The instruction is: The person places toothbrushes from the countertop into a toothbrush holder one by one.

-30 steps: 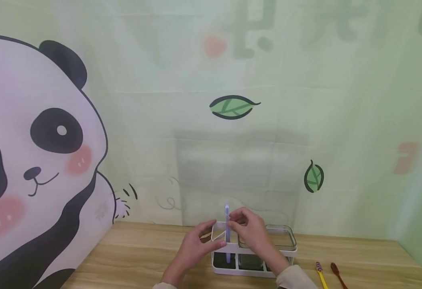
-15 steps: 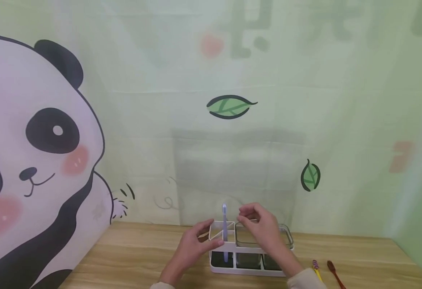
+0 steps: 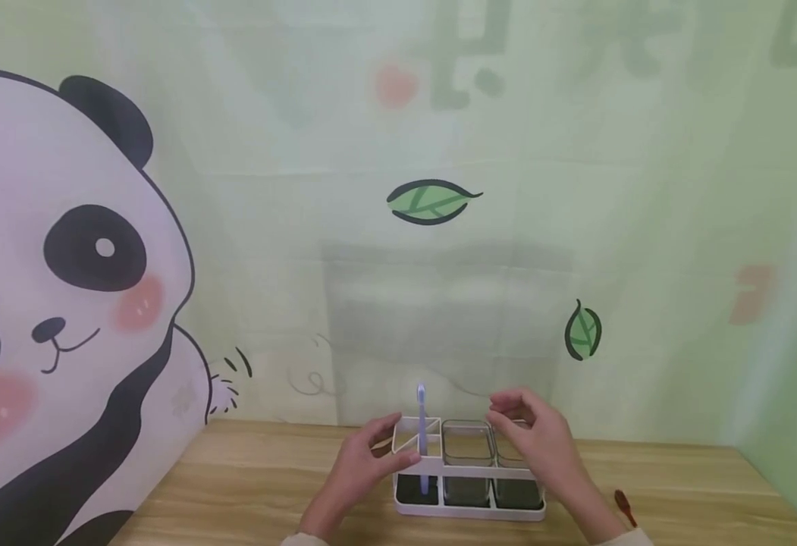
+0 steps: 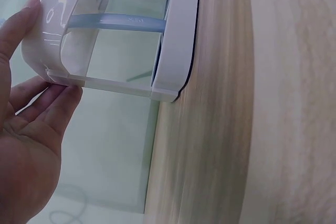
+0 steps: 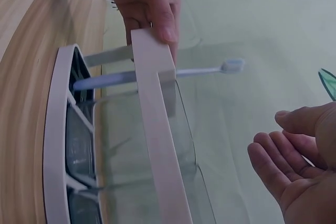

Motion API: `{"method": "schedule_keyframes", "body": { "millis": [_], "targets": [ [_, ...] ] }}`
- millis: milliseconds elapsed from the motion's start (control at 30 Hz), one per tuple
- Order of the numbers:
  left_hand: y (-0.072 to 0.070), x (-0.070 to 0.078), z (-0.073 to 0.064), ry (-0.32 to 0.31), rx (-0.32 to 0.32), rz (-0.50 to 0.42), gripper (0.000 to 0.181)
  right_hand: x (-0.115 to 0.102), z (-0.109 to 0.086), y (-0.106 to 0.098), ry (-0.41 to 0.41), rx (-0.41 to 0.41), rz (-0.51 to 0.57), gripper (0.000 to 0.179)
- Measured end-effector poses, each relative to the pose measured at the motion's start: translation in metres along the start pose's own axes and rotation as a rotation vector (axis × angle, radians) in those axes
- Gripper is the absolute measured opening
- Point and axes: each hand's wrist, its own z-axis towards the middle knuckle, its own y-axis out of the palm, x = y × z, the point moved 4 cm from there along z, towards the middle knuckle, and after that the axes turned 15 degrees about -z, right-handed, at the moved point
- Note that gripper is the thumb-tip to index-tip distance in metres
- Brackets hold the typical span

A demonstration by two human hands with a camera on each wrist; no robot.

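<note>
A white toothbrush holder [image 3: 469, 515] with a raised upper frame stands on the wooden table. My left hand [image 3: 360, 470] grips its upper left corner, thumb on the front and fingers along the side. A pale blue toothbrush [image 3: 422, 428] stands upright in the left, divided section, bristles up, its lower end at the dark base. Two clear cups [image 5: 118, 140] fill the other sections. My right hand [image 3: 541, 440] hovers over the right part of the holder, fingers loosely curled with nothing in them. In the right wrist view, this hand [image 5: 294, 166] is apart from the brush.
On the table [image 3: 698, 493] to the right lies a brown-red toothbrush [image 3: 623, 506], partly hidden by the right sleeve. Behind the table hangs a pale green backdrop [image 3: 268, 227] with a printed panda [image 3: 111, 326] and leaves.
My right hand has let go of the pale blue toothbrush and moved right, away from it. Its forearm now covers the yellow toothbrush. The left hand keeps its grip on the holder.
</note>
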Motion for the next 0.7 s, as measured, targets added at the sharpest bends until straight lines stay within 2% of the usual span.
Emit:
{"method": "schedule_keyframes", "body": {
  "millis": [333, 700],
  "targets": [
    [0.001, 0.001, 0.000, 0.014, 0.000, 0.008, 0.075, 0.020, -0.012, -0.024, 0.042, 0.027, -0.070, 0.023],
    [0.001, 0.004, -0.003, 0.035, 0.004, -0.030, 0.072, 0.032, -0.016, -0.033, 0.096, 0.017, -0.118, 0.027]
  ]
}}
